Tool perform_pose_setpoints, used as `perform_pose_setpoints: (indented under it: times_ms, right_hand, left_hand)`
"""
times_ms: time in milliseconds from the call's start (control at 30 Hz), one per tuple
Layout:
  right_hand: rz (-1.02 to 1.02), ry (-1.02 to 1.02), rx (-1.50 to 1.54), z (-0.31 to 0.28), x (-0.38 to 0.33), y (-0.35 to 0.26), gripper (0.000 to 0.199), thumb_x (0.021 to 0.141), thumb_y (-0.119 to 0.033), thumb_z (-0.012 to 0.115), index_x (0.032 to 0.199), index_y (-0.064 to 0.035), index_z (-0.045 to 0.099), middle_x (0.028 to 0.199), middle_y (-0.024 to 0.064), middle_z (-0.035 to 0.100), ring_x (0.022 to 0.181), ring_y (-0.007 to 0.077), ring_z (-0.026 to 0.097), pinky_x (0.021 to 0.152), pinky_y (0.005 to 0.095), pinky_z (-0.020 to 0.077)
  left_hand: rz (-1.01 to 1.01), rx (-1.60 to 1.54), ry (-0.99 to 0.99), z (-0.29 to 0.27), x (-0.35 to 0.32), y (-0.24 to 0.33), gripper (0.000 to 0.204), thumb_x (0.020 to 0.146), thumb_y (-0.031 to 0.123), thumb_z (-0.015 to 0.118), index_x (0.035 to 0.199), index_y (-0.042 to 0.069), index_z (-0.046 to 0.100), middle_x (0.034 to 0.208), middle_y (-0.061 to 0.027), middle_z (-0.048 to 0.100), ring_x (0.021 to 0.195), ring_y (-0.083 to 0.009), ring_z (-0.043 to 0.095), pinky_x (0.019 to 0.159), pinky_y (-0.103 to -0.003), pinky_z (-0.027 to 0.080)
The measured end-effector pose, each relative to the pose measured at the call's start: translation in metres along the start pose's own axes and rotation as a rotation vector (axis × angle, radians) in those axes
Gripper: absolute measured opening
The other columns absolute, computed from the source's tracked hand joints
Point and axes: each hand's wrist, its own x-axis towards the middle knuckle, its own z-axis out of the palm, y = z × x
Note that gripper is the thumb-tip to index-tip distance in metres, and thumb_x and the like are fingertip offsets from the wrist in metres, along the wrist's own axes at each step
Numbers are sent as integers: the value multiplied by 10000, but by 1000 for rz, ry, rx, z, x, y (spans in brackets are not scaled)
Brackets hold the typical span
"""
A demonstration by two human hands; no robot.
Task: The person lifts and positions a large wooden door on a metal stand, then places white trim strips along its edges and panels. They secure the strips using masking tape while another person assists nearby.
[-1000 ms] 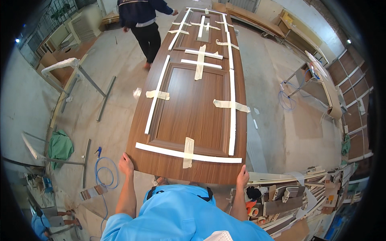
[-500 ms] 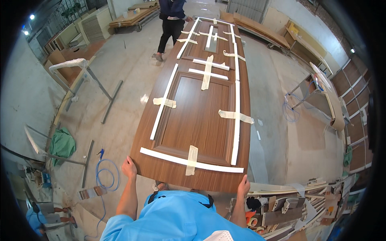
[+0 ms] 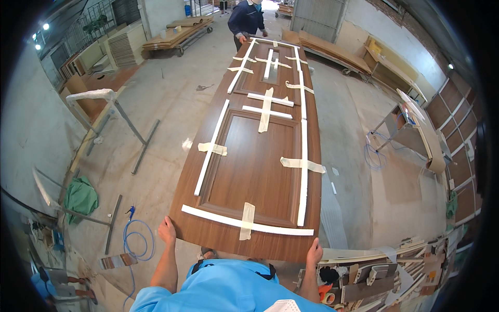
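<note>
A long brown wood-grain door (image 3: pixel 252 164) with raised panels stretches away from me. My left hand (image 3: pixel 167 230) grips its near left corner, and my right hand (image 3: pixel 315 252) is closed on the near right corner; the fingers beneath are partly hidden. White strips (image 3: pixel 244 222) lie along the door's borders and across its middle, held by pieces of cream masking tape (image 3: pixel 247 221). A small narrow glass pane (image 3: pixel 272 73) is set toward the far end. There a co-worker (image 3: pixel 246 21) in dark clothes has a hand at the far left corner.
On the left stand metal frames (image 3: pixel 125 122) with padded tops, a green cloth (image 3: pixel 81 199) and a coiled blue air hose (image 3: pixel 139 239). Scrap boards and strips (image 3: pixel 374 275) are heaped at the near right. A worktable (image 3: pixel 410 130) stands farther right. Loaded trolleys (image 3: pixel 176 36) are at the back.
The co-worker has moved from beside the door's far left to behind its far end. The door's far end sits lower in the picture. My hands keep their grip.
</note>
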Motion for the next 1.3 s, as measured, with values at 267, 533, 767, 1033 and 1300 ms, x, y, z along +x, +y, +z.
perform_pose_setpoints:
  times_ms: [267,533,767,1033,1300]
  right_hand:
    - [-15,-73,26,1,2,15,764,1005,-600,360,1032,90,687,980,334,668,1013,482,624,885,500,465]
    - [-16,-116,-38,5,8,19,746,1017,-577,329,1088,74,685,1021,327,669,1033,500,614,890,531,461]
    - [1,-158,-15,8,14,29,839,1003,-642,291,1120,101,663,1061,341,659,1084,476,610,930,491,456]
    - [86,-218,-20,9,21,32,864,994,-660,287,1188,108,631,1159,343,635,1163,465,579,982,475,437]
    - [98,-304,-122,4,31,36,951,965,-725,249,1226,117,604,1203,350,613,1221,468,541,1010,482,418]
  left_hand:
    - [-263,-1929,-1310,2,1,-72,609,946,560,563,1358,116,503,1230,-76,630,1084,-273,614,901,-392,501]
    - [-596,-1507,-306,12,-45,-3,690,893,591,624,1362,105,482,1384,-85,499,1286,-289,469,1055,-472,405]
    - [-660,-1568,-305,3,-47,3,747,850,620,665,1362,104,487,1378,-96,504,1275,-295,479,1043,-480,420]
    - [-722,-1544,-283,2,-50,3,799,828,642,678,1387,108,475,1392,-105,499,1280,-310,478,1043,-495,421]
    - [-745,-1553,-346,8,-42,-4,761,865,646,625,1391,118,474,1417,-107,486,1294,-313,474,1052,-504,424]
